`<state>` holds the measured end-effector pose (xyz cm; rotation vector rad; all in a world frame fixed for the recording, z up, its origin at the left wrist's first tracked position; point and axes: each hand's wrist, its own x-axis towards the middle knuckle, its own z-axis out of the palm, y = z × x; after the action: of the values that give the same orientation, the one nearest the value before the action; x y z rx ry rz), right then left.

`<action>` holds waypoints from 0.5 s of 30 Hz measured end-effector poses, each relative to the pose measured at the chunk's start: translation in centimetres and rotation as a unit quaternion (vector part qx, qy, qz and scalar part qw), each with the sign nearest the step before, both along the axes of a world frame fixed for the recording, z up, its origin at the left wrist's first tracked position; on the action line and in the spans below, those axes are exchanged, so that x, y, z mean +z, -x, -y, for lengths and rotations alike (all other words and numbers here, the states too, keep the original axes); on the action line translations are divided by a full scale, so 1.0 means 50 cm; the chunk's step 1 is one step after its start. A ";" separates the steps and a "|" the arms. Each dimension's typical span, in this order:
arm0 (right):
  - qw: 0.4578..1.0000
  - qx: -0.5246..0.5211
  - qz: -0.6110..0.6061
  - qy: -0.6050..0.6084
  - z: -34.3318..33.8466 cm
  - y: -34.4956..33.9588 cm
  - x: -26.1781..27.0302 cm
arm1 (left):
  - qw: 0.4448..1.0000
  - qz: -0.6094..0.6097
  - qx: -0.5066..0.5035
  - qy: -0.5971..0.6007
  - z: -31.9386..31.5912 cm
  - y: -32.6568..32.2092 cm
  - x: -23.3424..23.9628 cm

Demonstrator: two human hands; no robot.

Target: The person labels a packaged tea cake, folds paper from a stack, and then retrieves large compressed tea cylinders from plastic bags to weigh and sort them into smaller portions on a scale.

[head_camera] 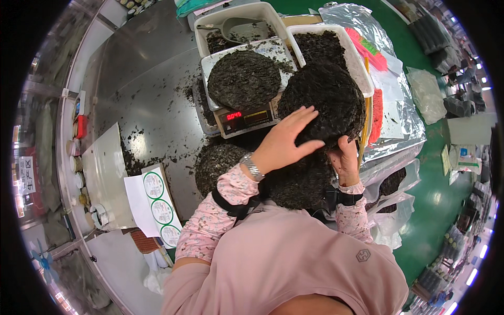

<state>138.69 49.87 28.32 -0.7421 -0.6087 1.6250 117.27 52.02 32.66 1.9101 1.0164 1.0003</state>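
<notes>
A dark round disc of what looks like dried seaweed is tilted up in front of me. My right hand grips its near edge, thumb showing and other fingers hidden. Fingers apart, my left hand lies over the near left part of the disc; whether it presses on it cannot be told. A similar disc rests on the tray of a digital scale with a lit red display. Closer to my body are another disc at the left and a dark pile, partly covered by my arms.
Behind the scale stands a white bin with a scoop. Another white bin holds loose seaweed. Crumbs litter the steel table. Round labels lie at left; pink-bristled brushes and foil bags at right.
</notes>
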 end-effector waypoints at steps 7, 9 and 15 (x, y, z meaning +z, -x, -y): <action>0.996 -0.034 -0.078 0.010 0.012 -0.037 -0.057 | 0.835 0.472 0.246 0.140 -0.043 0.158 0.002; 0.994 -0.042 -0.095 0.023 0.013 -0.042 -0.062 | 0.896 0.207 0.391 0.041 -0.029 0.187 -0.005; 0.999 -0.022 -0.027 0.004 0.015 -0.012 -0.024 | 0.953 -0.211 0.078 -0.203 -0.036 0.112 -0.035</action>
<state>139.29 49.14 27.12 -0.7099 -0.5442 1.6032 111.67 53.82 30.89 2.4895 1.2936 0.9648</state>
